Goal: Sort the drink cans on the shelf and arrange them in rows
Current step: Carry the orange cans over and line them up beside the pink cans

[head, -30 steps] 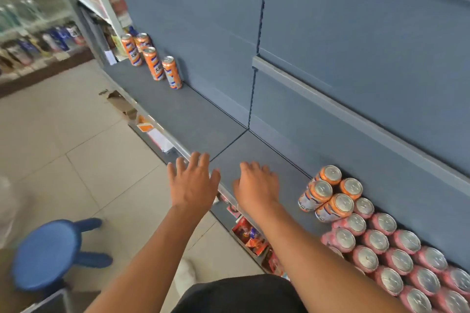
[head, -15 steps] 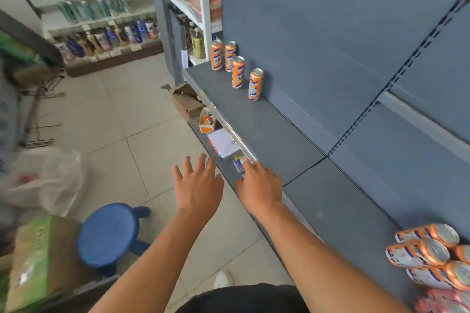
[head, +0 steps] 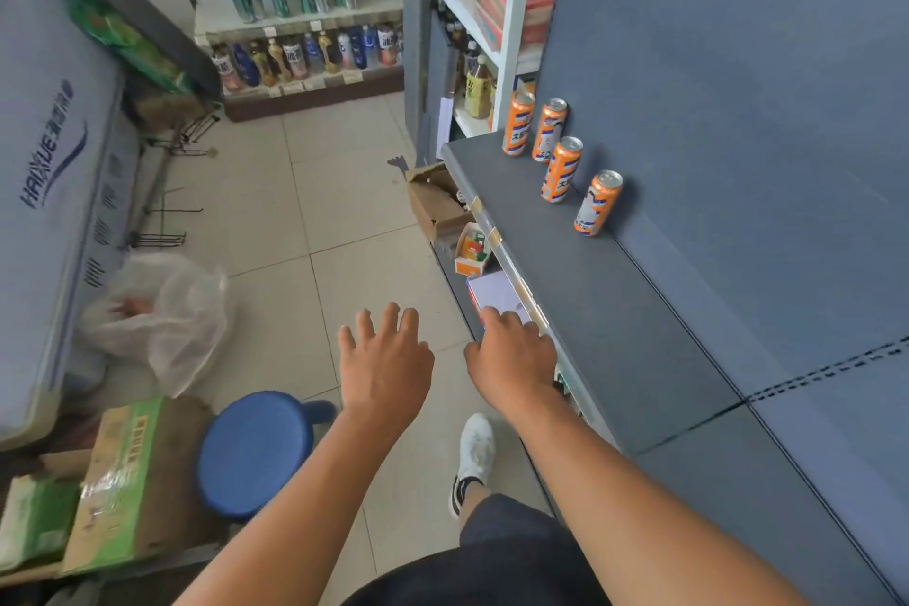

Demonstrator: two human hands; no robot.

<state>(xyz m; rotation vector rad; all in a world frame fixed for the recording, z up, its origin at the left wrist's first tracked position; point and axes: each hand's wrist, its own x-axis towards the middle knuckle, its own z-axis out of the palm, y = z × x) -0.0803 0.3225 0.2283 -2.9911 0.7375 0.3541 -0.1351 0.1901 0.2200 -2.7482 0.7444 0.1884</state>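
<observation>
Both hands empty, fingers spread: left hand [head: 384,362] over the floor, right hand [head: 512,353] at the shelf [head: 615,310] edge, four orange cans [head: 560,169] upright further along.

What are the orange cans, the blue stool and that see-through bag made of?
The orange cans look like metal: shiny silver tops, printed sides. The blue stool seems smooth matte plastic, one even colour. The bag looks like thin plastic film, crinkled and see-through.
</observation>
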